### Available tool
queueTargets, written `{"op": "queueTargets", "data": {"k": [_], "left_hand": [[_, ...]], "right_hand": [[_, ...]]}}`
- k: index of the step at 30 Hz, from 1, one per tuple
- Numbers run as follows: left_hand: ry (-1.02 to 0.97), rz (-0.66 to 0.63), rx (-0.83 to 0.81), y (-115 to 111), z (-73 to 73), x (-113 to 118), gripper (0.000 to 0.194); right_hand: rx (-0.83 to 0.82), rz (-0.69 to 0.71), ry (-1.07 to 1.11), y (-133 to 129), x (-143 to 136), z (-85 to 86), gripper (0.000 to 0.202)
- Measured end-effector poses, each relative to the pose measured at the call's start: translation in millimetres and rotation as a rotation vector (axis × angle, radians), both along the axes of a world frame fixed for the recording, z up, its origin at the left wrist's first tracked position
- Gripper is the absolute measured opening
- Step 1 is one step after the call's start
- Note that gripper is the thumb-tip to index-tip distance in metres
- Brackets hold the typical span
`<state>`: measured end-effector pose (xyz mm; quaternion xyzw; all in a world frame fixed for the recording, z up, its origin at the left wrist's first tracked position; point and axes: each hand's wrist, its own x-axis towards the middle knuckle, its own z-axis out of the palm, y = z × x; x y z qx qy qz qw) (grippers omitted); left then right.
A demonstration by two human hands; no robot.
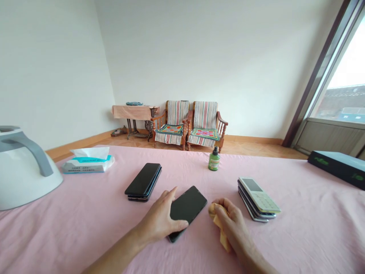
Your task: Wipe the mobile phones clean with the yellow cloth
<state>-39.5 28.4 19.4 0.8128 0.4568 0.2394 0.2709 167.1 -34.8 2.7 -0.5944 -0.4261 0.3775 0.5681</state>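
Observation:
A black phone (188, 207) lies at a slant on the pink cloth (114, 232). My left hand (161, 217) grips its left side, thumb on the near part of the screen and fingers at the far left edge. Just right of the phone, my right hand (229, 219) is closed on a yellow cloth (224, 238), part of which hangs below the fingers. Beyond my left hand sits a stack of dark phones (144, 179). On the right, another stack has a white keypad phone (259, 195) on top.
A green bottle (213, 160) stands behind the phones. A tissue pack (88, 161) and a white-grey appliance (27, 171) are at the left, a black box (339, 165) at the far right. Two chairs (203, 123) stand beyond the table.

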Motion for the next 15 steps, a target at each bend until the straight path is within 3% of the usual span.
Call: {"op": "queueTargets", "data": {"k": [3,8,11,15], "left_hand": [[-0.159,-0.081,-0.194,2,3.5,-4,0.084],[-0.42,-0.354,-0.558,-8,11.4,4,0.087],[-0.38,-0.416,-0.564,-14,10.6,8,0.09],[-0.213,-0.36,-0.354,-18,5.5,10,0.085]], "right_hand": [[-0.006,-0.003,0.006,0,0,0.6,0.021],[0.037,-0.065,0.003,0,1,0.6,0.024],[0.06,-0.112,-0.016,0,4,0.6,0.024],[0.087,-0.139,-0.017,3,8,-0.7,0.025]]}}
